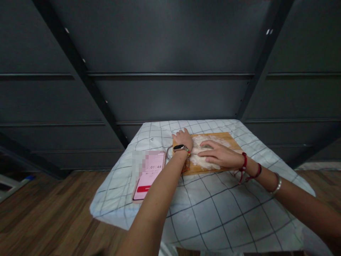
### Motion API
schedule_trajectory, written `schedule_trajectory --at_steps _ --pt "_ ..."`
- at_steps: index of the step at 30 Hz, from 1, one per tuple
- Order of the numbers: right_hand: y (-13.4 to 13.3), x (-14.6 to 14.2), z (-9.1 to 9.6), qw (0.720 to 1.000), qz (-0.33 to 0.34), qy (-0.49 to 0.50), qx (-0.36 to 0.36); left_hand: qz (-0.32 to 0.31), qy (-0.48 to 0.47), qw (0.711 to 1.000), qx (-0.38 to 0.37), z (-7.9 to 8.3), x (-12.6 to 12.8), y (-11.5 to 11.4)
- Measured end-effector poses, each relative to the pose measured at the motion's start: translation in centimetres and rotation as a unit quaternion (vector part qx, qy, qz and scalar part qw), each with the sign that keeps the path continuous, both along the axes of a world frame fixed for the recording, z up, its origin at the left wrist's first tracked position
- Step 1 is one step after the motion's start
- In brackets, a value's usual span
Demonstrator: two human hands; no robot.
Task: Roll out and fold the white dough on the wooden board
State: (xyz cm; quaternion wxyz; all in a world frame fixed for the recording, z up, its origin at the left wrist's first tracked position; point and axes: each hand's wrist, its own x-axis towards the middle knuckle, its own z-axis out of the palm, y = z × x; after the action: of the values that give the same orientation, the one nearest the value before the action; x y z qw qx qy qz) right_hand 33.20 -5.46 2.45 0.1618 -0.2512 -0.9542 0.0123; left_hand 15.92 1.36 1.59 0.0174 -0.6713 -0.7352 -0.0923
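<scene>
A wooden cutting board (229,137) dusted with white flour (202,161) lies on a table covered by a white checked cloth (213,209). My left hand (183,138), with a watch on its wrist, rests at the board's left edge with its fingers curled over; what is under them is hidden. My right hand (220,154), with red cords on its wrist, lies flat across the floured board, fingers stretched out to the left and pressing down on the flour.
A phone (149,174) with a pink screen and a running timer lies on the cloth left of the board. A dark panelled wall (170,92) stands right behind the table. Wooden floor (53,209) surrounds the table.
</scene>
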Motion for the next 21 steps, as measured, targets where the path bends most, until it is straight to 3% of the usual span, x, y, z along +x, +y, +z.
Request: schedule_trajectory --at_steps 6,15,21 --pt "0.13 -0.39 -0.77 0.994 -0.009 -0.07 0.08 0.007 0.002 1.0 0.008 -0.14 0.12 0.08" --pt "-0.18 -0.33 -0.06 0.999 0.001 -0.028 0.021 0.007 0.0 1.0 0.008 -0.12 0.08 0.29" --pt "0.2 -0.35 -0.6 0.998 -0.006 -0.048 0.05 0.009 0.002 1.0 0.008 0.03 0.24 0.48"
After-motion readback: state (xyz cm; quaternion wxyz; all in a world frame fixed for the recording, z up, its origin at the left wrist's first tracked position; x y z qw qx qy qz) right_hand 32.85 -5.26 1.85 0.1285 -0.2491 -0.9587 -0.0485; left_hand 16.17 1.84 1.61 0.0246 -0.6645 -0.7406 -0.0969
